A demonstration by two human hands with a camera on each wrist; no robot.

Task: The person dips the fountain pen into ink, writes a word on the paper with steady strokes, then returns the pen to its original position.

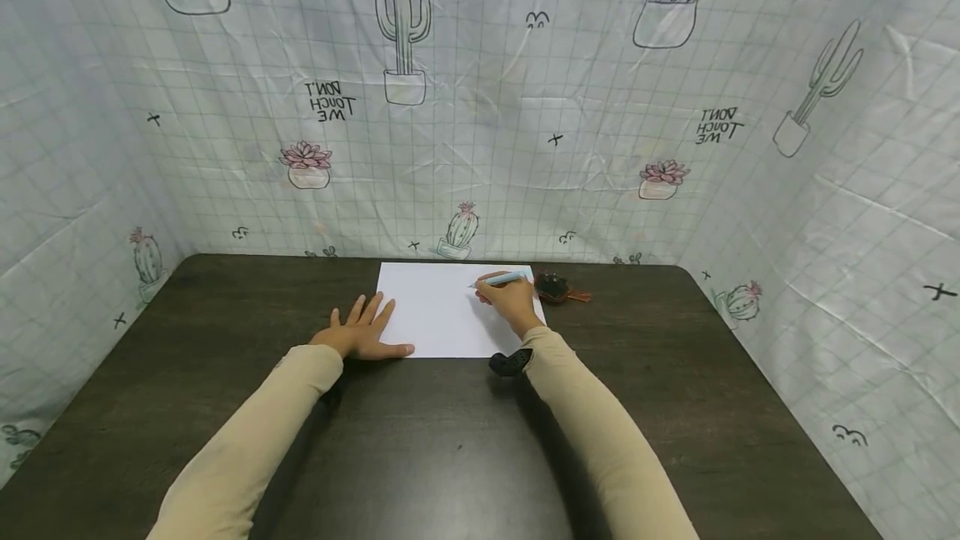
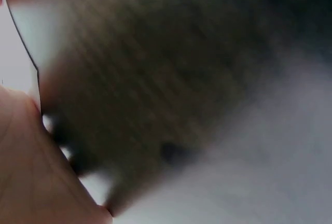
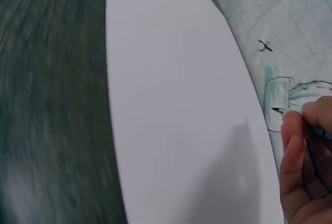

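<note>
A white sheet of paper [image 1: 438, 311] lies on the dark table. My left hand [image 1: 365, 335] rests with fingers spread on the sheet's left edge and the table beside it; in the left wrist view only part of this hand [image 2: 39, 167] shows. Over the right part of the paper, my right hand [image 1: 513, 302] pinches a light blue pen [image 1: 504, 277] between thumb and fingers. Its dark tip [image 3: 276, 110] points left, and the right wrist view shows the curled fingers [image 3: 294, 154]. Whether the tip touches the paper I cannot tell. No marks show on the sheet.
Just right of the paper sits a small dark, rounded object [image 1: 551, 287] with a reddish-brown rim and tail. The dark wooden table [image 1: 450, 457] ends at a pale curtain [image 1: 480, 165] printed with cacti, which hangs behind it and at both sides.
</note>
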